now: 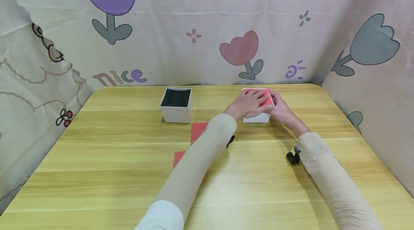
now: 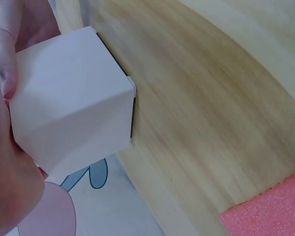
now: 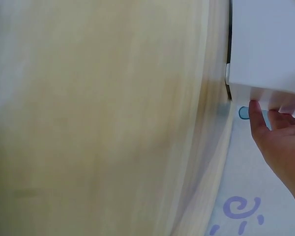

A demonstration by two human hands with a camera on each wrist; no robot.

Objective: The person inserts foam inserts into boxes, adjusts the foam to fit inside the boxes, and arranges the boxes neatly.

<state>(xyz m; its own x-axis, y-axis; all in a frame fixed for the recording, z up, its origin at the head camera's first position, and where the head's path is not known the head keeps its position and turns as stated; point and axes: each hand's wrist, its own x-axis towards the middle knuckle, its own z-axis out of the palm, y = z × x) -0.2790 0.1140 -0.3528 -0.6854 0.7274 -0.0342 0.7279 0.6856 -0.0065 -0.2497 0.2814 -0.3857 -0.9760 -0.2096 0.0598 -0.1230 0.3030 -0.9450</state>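
Note:
A white box (image 1: 256, 118) stands toward the back of the table, with red foam (image 1: 267, 102) showing at its top. The left hand (image 1: 248, 104) lies over that top, its fingers spread and fairly straight on the foam. At the box's right side, the right hand (image 1: 280, 109) holds the wall, its thumb near the front top edge. In the left wrist view the white box (image 2: 71, 88) shows two plain faces, with the left hand (image 2: 12, 182) at its top edge. The right wrist view shows the right hand's fingertips (image 3: 255, 110) against the side.
Another white box (image 1: 176, 114) with black foam (image 1: 175, 97) in it stands to the left. Two red foam pieces (image 1: 198, 131) lie on the table (image 1: 113, 172), partly hidden by the left arm. A patterned cloth (image 1: 174, 57) hangs behind the table. Black wrist cameras (image 1: 293, 156) sit by the sleeves.

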